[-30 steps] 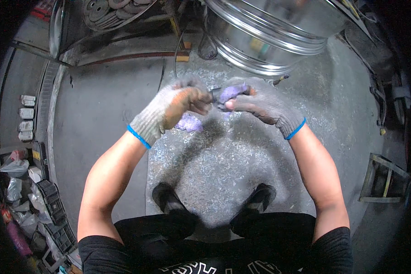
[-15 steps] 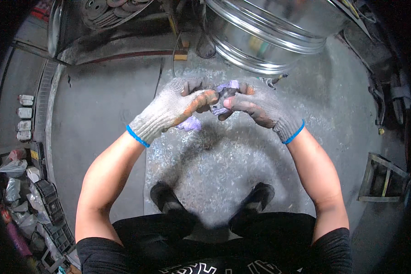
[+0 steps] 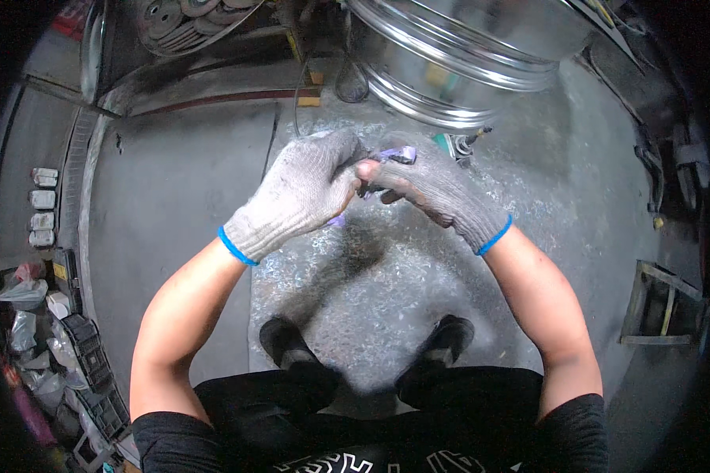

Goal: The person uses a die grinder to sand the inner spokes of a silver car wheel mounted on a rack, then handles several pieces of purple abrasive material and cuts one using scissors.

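Note:
Both my hands wear grey knitted work gloves with blue cuffs and meet in front of me above the floor. My right hand (image 3: 427, 183) is closed around a crumpled purple piece (image 3: 402, 154), whose pale end sticks out over the fingers. A bare thumb tip shows where the gloves meet. My left hand (image 3: 308, 177) is curled shut against the right fingers, its back turned up. What its fingers grip is hidden. Another bit of purple (image 3: 338, 221) shows just below the left glove; I cannot tell whether it hangs or lies on the floor.
Just beyond my right hand lies a green and metal tool (image 3: 459, 147). Shiny wheel rims (image 3: 450, 79) stand on the floor at the far right. A tray of worn discs (image 3: 185, 20) is at the far left. Plastic bags and black crates (image 3: 91, 355) line the left; a metal frame (image 3: 663, 307) stands right.
My left hand has rolled over, so its back now covers the fingers and the dark part of the held piece. My right hand has shifted slightly left, exposing more of the green tool.

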Tool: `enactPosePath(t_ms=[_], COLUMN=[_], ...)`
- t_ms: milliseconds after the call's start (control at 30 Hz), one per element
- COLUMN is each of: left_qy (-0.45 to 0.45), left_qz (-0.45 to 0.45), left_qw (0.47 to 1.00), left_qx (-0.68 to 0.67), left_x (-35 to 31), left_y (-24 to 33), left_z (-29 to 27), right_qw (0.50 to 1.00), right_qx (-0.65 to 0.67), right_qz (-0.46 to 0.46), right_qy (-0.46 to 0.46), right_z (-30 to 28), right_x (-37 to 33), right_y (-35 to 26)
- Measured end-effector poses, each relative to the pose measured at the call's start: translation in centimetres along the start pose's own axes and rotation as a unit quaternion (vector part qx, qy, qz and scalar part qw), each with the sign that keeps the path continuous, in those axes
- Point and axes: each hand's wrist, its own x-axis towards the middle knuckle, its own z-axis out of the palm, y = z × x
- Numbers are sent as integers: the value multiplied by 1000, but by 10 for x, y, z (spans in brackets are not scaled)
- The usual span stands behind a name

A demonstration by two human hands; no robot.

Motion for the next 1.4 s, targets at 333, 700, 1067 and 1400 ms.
enactPosePath(t_ms=[333,700,1067,1400], left_qy=[-114,-135,200,-24], left_qz=[-176,-221,-26,-34], left_qw=[964,870,976,987], left_qx=[-165,-420,-77,-155], left_x=[-4,-6,-1,0], left_y=[6,-36,-36,-11], left_z=[-6,-2,6,-22], right_qw=[984,964,996,928], right_qx=[-153,235,16,371], right_qz=[83,-125,-90,-31], right_qy=[-36,25,20,-22], right_z=[-8,5,5,6], right_x=[-4,-12,-7,-4], right_y=[-21,4,7,21])
